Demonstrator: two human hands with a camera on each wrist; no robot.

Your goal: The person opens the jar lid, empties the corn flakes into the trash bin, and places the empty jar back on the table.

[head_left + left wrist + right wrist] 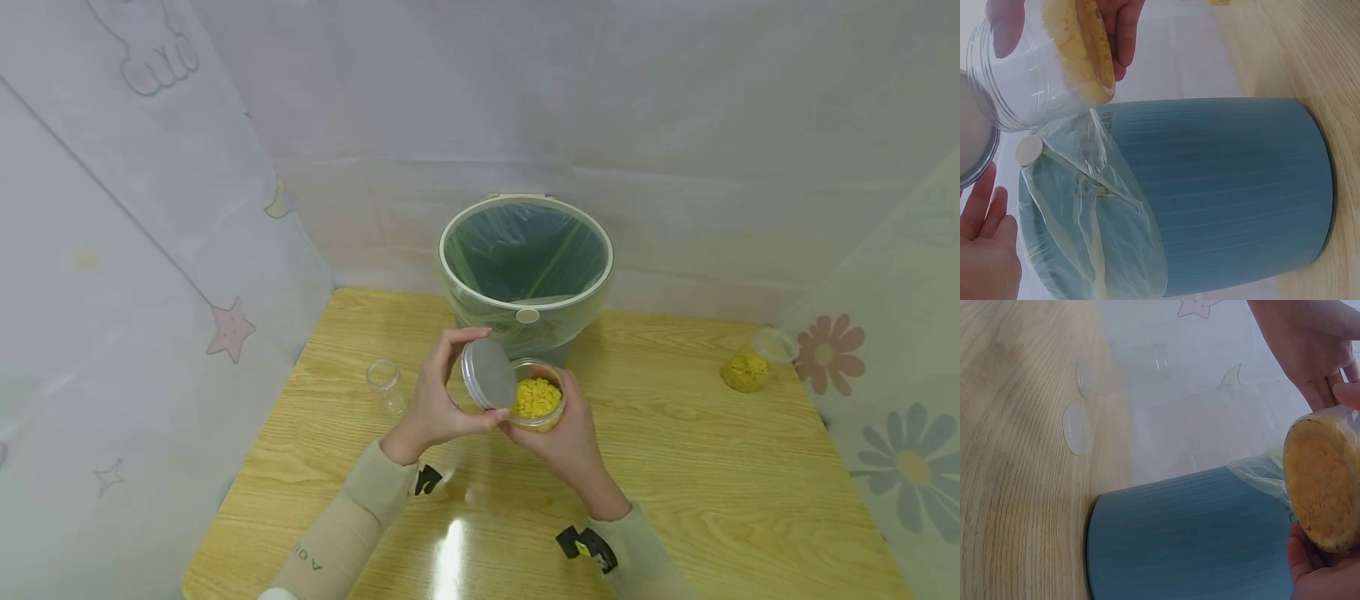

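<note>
My left hand (pixel 435 400) grips a round silver screw lid (pixel 491 375) between thumb and fingers, tilted beside the mouth of a clear jar (pixel 542 423). Small yellow pieces (pixel 537 398) partly fill that jar, which my right hand (pixel 566 437) holds, tipped so its mouth shows in the head view. Both are raised in front of the bin. In the left wrist view the lid (pixel 974 134) appears close to the jar's rim, the left hand (pixel 988 256) below it. The right wrist view shows the jar's base (pixel 1322 487) with yellow pieces behind it.
Behind the hands a blue-green bin (pixel 525 250) lined with a clear bag stands uncovered on the wooden table (pixel 697 467). At left is clear glassware (pixel 386 385). Another clear jar with yellow contents (pixel 746 372) lies at the right. Printed cloth walls surround the table.
</note>
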